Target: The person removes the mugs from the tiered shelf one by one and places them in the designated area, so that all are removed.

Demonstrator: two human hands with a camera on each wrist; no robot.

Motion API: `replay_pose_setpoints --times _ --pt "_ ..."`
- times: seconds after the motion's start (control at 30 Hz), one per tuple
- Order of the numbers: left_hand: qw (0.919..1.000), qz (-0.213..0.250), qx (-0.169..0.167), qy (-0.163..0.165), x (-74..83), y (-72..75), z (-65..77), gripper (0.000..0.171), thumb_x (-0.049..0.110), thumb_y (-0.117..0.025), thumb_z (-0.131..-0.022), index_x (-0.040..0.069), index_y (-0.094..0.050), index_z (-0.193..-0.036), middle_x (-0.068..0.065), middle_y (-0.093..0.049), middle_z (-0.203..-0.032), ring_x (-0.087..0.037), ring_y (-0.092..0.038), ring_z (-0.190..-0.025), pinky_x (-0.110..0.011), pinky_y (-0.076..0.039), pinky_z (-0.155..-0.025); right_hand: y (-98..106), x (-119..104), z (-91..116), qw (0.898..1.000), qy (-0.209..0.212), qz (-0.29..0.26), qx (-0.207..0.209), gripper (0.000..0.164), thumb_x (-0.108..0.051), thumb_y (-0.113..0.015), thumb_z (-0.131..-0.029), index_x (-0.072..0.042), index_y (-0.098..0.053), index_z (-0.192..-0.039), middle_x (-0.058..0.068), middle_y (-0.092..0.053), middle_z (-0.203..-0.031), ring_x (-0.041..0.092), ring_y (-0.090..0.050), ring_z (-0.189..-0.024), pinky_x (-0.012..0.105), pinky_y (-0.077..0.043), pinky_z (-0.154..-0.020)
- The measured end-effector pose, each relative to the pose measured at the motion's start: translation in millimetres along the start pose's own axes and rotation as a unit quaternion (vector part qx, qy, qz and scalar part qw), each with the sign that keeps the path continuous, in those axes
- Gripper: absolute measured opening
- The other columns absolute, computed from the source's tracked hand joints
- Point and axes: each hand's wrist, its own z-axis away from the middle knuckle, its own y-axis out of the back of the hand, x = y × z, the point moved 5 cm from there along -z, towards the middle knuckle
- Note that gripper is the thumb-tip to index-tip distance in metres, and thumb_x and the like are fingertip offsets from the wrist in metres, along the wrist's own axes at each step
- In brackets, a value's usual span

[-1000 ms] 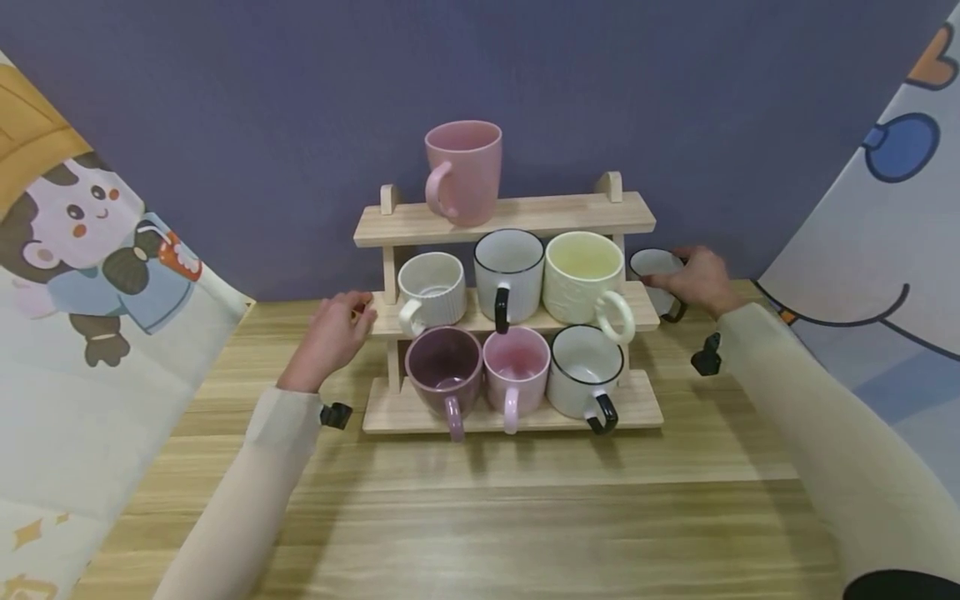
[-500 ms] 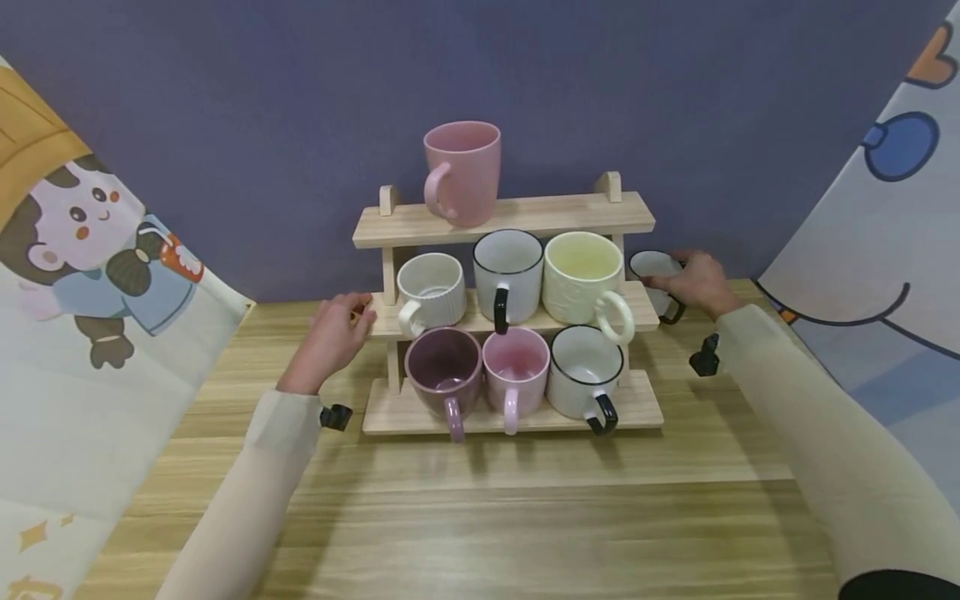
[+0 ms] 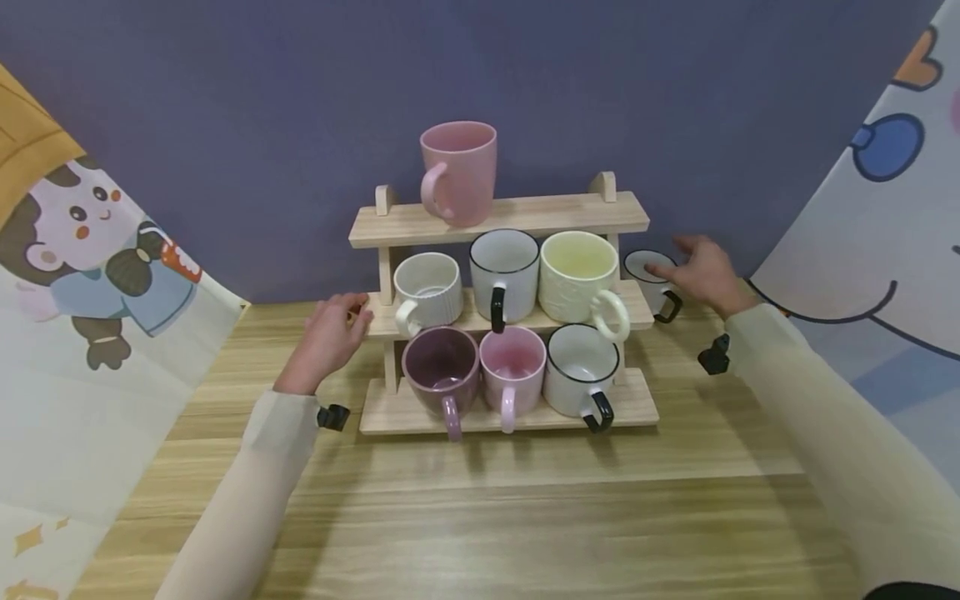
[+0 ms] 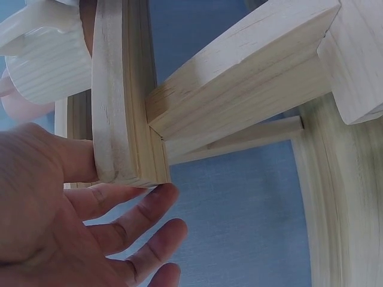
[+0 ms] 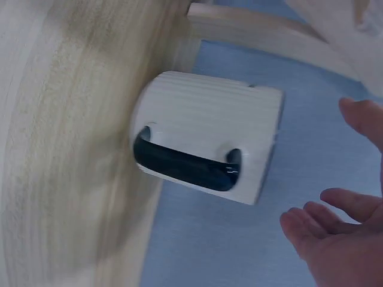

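Note:
At the left end of the wooden shelf rack (image 3: pixel 381 321), my left hand (image 3: pixel 330 335) grips the middle board, thumb on one face and fingertips at the other in the left wrist view. My right hand (image 3: pixel 705 273) is off a white mug (image 5: pixel 203 131) with a black rim and black handle, its thumb and fingers spread apart close to the rim. That mug stands on the table behind the rack's right end, handle toward the front right. The middle board carries a white ribbed mug (image 3: pixel 431 292), a black-rimmed white mug (image 3: pixel 513 287) and a pale yellow mug (image 3: pixel 573 287).
A pink mug (image 3: pixel 465 171) stands on the top board. A purple mug (image 3: pixel 435 367), a light pink mug (image 3: pixel 517 375) and another black-rimmed white mug (image 3: pixel 570 383) fill the bottom board. A blue-grey wall (image 3: pixel 300 125) rises behind the wood-grain table (image 3: pixel 465 517).
My right hand has let go of the black-rimmed white mug on the table and opened, moving slightly up and away from it. The left hand stays at the board's end.

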Motion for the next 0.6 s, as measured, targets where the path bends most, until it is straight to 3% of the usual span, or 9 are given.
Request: replay_pose_setpoints --times 0.17,0.37,0.6 --pt "1.0 0.002 0.0 0.001 0.1 1.4 0.5 0.041 0.019 -0.046 -0.1 -0.006 -0.047 -0.132 -0.022 -0.056 -0.115 -0.039 -0.042 -0.109 -0.057 -0.024 -0.094 4.0 -14.5 15.0 1.0 0.021 -0.016 -0.002 0.092 -0.054 -0.063 -0.084 0.004 -0.027 -0.146 0.028 -0.03 -0.143 0.05 -0.038 -0.121 0.061 -0.037 -0.09" --pt "1.0 0.001 0.0 0.002 1.0 1.6 0.3 0.041 0.019 -0.046 -0.1 -0.006 -0.047 -0.133 -0.022 -0.055 -0.116 -0.04 -0.042 -0.11 -0.059 -0.023 -0.094 2.0 -28.2 28.9 0.997 0.065 -0.023 0.025 0.082 -0.044 -0.067 -0.084 0.006 -0.036 -0.14 0.028 -0.037 -0.137 0.05 -0.043 -0.116 0.059 -0.042 -0.086" --pt "1.0 0.0 -0.001 0.003 2.1 1.9 0.9 0.04 0.019 -0.046 -0.1 -0.006 -0.048 -0.132 -0.022 -0.055 -0.115 -0.04 -0.042 -0.11 -0.06 -0.024 -0.093 3.7 -39.8 43.1 0.995 0.084 -0.031 0.04 0.074 -0.04 -0.066 -0.087 0.005 -0.039 -0.139 0.026 -0.04 -0.135 0.049 -0.047 -0.114 0.057 -0.043 -0.086"
